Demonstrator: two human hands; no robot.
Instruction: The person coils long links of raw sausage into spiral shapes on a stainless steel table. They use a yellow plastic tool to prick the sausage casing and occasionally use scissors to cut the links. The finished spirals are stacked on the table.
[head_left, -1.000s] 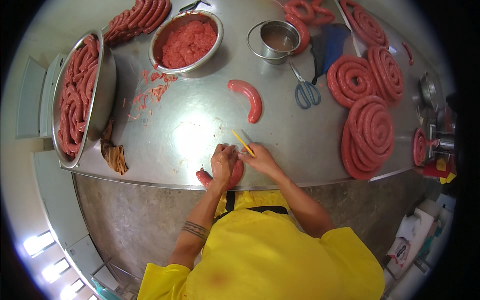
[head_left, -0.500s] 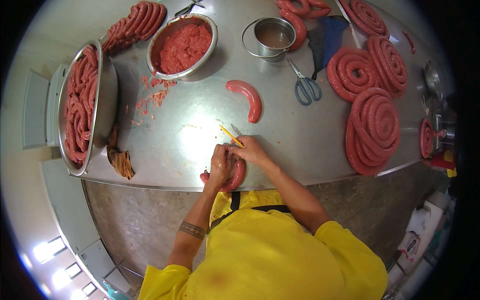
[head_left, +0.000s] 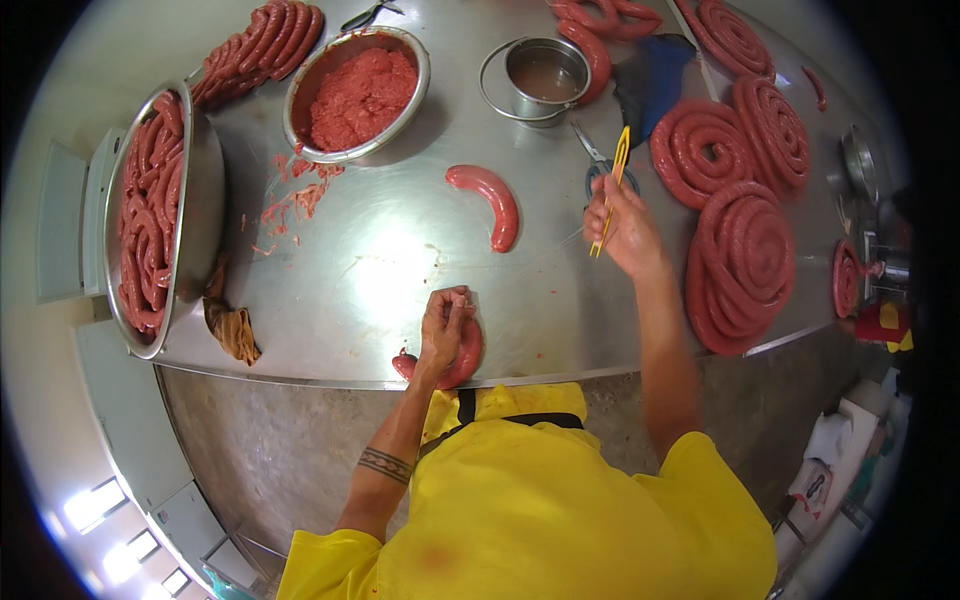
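My left hand (head_left: pixel 441 326) is closed at the near table edge, its fingertips pinching the upper end of a curved raw sausage (head_left: pixel 468 352). That sausage loops under the hand, partly hidden by it. Raised to the right, my right hand (head_left: pixel 628 228) grips a slim yellow netting needle (head_left: pixel 622 152), which points away from me. Right behind this hand lie scissors (head_left: pixel 590 146) with blue-grey handles, partly covered by the fingers. I cannot tell whether the hand touches them. A separate short sausage (head_left: pixel 490 198) rests on the metal table (head_left: pixel 350 290) between the hands and the bowls.
Far left stand a large basin (head_left: pixel 208 180) of sausages and a bowl (head_left: pixel 422 98) of minced meat. A small pail (head_left: pixel 540 108) of liquid is at the back. Coiled sausages (head_left: pixel 745 260) lie right. A brown cloth (head_left: pixel 232 328) sits by the left edge.
My right hand has left the left hand and moved right and away toward the scissors, carrying the yellow netting needle. The left hand stays on the sausage.
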